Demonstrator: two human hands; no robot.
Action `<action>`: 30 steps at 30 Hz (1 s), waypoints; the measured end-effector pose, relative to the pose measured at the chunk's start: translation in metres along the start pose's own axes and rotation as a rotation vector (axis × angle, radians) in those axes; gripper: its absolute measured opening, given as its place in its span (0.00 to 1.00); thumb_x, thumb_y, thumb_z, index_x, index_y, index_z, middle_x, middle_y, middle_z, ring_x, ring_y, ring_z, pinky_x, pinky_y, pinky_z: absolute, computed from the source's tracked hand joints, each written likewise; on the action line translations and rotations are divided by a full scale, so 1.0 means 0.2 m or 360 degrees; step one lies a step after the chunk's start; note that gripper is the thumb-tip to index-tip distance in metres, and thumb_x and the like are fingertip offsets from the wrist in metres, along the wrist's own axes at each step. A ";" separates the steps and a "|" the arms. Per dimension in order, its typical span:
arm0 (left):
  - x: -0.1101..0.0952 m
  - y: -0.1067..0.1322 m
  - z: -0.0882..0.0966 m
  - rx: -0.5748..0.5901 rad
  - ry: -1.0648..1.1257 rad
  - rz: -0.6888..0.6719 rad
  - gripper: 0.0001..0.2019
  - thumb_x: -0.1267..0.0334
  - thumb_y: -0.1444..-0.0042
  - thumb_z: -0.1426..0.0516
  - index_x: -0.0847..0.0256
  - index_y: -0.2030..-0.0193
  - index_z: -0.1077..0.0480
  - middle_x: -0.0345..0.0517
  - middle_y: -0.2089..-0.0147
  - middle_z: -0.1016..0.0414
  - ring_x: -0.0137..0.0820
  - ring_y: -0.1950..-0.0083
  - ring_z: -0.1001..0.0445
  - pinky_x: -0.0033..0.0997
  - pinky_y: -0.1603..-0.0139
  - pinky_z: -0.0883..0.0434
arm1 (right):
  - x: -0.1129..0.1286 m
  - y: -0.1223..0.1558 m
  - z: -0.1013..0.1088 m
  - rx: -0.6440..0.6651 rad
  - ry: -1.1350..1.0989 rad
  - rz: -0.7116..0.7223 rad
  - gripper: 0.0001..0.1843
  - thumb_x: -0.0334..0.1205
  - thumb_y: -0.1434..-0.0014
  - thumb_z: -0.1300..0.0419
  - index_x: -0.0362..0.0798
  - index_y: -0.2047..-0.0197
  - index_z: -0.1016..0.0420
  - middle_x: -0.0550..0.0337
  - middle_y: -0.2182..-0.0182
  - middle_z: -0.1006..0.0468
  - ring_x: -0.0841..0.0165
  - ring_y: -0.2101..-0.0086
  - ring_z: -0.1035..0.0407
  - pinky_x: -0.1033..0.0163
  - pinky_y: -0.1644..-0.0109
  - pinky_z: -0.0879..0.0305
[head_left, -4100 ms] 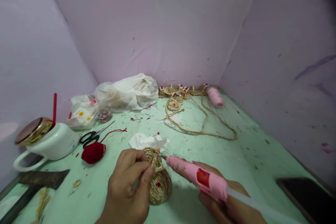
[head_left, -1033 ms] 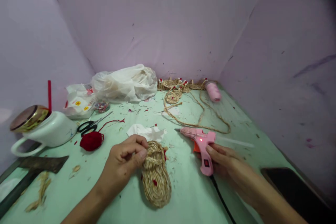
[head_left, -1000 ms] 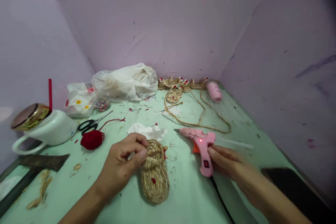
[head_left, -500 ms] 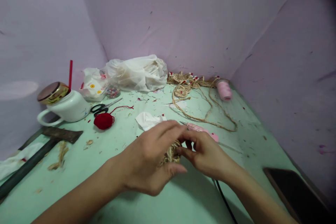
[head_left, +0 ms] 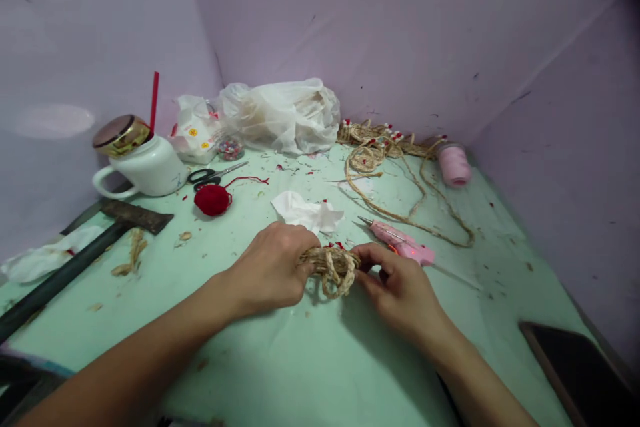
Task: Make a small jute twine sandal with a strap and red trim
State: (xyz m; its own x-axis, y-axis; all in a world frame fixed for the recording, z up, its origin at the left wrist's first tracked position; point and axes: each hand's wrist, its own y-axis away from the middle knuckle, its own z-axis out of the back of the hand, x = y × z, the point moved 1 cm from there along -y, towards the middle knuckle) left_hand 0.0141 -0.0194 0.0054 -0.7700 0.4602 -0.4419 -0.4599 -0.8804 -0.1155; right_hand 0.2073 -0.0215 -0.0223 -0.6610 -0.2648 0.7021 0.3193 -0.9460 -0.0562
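Between my hands, above the green tabletop, is a coiled piece of braided straw rope (head_left: pixel 336 268) with loops hanging at its front and small red bits behind it. My left hand (head_left: pixel 277 267) is closed around its left end. The thumb and fingers of my right hand (head_left: pixel 400 287) pinch its right edge. Just beyond lie a crumpled white tissue (head_left: pixel 307 212) and, to the right, a pink glue gun (head_left: pixel 403 242) with its metal tip pointing left and a small red light showing.
At left are a hammer (head_left: pixel 137 215), a red yarn ball (head_left: pixel 213 201), scissors (head_left: pixel 215 177) and a white mug (head_left: pixel 155 170). A white plastic bag (head_left: pixel 285 117), straw braids with pins (head_left: pixel 367 157) and a pink thread spool (head_left: pixel 454 165) line the back. A dark phone-like slab (head_left: pixel 575 367) lies at right.
My left hand has gone from spread fingers over the straw piece to a closed grip on its left end. The piece now shows its looped front. The whole view has shifted slightly.
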 end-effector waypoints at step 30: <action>-0.11 -0.03 -0.07 0.0355 -0.0378 -0.0145 0.04 0.72 0.65 0.48 0.63 0.80 0.33 0.46 0.77 0.30 0.34 0.75 0.32 0.37 0.69 0.39 | 0.07 0.04 -0.08 -0.0092 0.0495 0.0501 0.09 0.26 0.61 0.45 0.45 0.75 0.28 0.60 0.80 0.28 0.68 0.77 0.34 0.66 0.74 0.45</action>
State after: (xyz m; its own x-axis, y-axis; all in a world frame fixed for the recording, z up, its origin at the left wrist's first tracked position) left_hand 0.0401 -0.0256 0.0044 -0.7908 0.5728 -0.2159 -0.5968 -0.7998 0.0640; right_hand 0.1898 -0.0361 -0.0242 -0.7132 -0.5770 0.3980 0.5050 -0.8168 -0.2791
